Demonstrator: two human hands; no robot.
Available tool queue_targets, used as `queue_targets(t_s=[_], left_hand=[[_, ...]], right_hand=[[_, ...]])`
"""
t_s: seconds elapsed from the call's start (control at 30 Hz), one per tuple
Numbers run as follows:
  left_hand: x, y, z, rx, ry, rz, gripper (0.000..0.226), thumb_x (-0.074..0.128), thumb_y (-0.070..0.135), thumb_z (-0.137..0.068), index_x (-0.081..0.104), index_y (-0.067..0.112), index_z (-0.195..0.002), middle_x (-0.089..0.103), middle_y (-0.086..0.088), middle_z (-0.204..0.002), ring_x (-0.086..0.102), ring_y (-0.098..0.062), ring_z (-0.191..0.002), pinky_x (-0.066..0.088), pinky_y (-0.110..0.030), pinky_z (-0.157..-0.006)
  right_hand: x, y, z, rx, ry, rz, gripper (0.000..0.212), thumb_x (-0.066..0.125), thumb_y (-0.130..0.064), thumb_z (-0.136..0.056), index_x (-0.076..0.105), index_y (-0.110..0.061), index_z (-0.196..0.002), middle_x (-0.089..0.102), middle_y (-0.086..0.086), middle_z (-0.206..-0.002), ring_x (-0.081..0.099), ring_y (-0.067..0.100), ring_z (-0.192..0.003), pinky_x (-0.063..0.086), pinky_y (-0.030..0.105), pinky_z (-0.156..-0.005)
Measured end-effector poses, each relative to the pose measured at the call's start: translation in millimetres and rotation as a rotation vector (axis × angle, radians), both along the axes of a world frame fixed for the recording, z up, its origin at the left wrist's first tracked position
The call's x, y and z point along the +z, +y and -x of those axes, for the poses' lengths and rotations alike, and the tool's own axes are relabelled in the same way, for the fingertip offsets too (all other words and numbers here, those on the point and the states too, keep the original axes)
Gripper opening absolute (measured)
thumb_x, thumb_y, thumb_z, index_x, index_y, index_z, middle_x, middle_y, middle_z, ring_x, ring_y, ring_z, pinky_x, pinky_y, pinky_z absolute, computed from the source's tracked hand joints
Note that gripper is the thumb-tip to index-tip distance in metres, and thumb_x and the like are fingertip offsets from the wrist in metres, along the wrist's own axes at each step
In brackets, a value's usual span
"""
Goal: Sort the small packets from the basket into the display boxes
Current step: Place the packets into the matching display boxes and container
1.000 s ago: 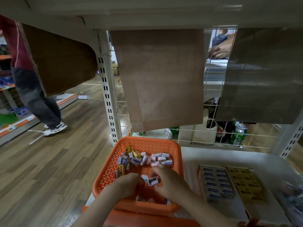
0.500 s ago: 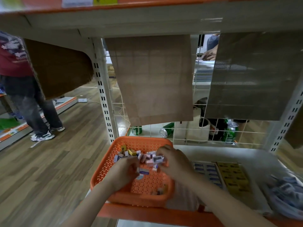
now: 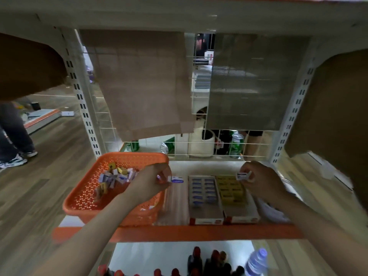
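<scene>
Pinched in left hand [image 3: 153, 182] grip: white-and-blue packet [image 3: 177, 179], just past right rim of orange basket [image 3: 83, 196]. Clamped in right hand [image 3: 260, 180] grip: second packet [image 3: 243, 175], above yellow display box [image 3: 231, 189], blue display box [image 3: 203, 190] beside it. Bare shelf [image 3: 175, 196] strip between basket and boxes.

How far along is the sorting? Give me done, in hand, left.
Done: the blue box and yellow box both hold rows of packets. In hand: the left hand pinches a white-blue packet just past the basket; the right hand pinches a second packet by the yellow box. Left: a pile lies in the basket.
</scene>
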State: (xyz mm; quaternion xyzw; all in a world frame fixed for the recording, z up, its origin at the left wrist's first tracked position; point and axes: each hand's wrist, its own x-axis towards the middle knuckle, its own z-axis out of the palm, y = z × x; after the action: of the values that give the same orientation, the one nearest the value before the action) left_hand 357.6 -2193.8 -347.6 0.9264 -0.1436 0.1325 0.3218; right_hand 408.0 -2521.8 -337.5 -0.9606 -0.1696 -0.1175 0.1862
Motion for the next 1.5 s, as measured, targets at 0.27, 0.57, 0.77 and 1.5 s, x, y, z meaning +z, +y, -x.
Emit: queue_targets(t_s=[0.27,0.57,0.77,1.5], left_hand=[[-10.2,-53.8,-17.3,-0.077,0.024,-0.066,0.023,0.076,0.013,-0.075,0.057,0.023,-0.081,0.060,0.009,-0.078,0.058,0.000,-0.074,0.041,-0.007,-0.060],[-12.5,-72.5,-22.3,-0.109,0.028,-0.071,0.021,0.075,0.014,-0.076,0.057,0.024,-0.079,0.062,0.008,-0.079,0.060,-0.006,-0.076,0.048,-0.017,-0.063],[-12.5,-79.2,-22.6,-0.116,0.043,-0.080,0.020,0.074,0.015,-0.077,0.056,0.023,-0.081,0.061,0.008,-0.080,0.060,-0.008,-0.077,0.048,-0.021,-0.066],[-19.5,-89.1,-25.3,-0.135,0.085,-0.041,0.033,0.075,0.015,-0.076,0.058,0.014,-0.104,0.058,0.006,-0.092,0.058,-0.008,-0.083,0.044,-0.009,-0.063]], right_hand=[[-6.3,-76.4,6.6,-0.180,0.108,0.084,0.021,0.070,-0.017,-0.077,0.053,-0.027,-0.084,0.059,0.000,-0.093,0.061,0.024,-0.087,0.043,0.032,-0.073],[-13.8,-90.6,-0.8,-0.299,0.120,0.220,0.027,0.062,-0.030,-0.085,0.057,-0.026,-0.112,0.059,-0.002,-0.115,0.059,0.020,-0.105,0.041,0.031,-0.082],[-11.0,-57.7,3.6,-0.190,0.041,0.174,0.029,0.059,-0.028,-0.088,0.059,-0.026,-0.117,0.057,-0.004,-0.120,0.055,0.018,-0.111,0.035,0.031,-0.084],[-21.7,51.3,12.0,0.168,0.029,0.104,0.029,0.065,-0.040,-0.083,0.066,-0.026,-0.109,0.058,-0.009,-0.108,0.049,0.012,-0.104,0.036,0.036,-0.095]])
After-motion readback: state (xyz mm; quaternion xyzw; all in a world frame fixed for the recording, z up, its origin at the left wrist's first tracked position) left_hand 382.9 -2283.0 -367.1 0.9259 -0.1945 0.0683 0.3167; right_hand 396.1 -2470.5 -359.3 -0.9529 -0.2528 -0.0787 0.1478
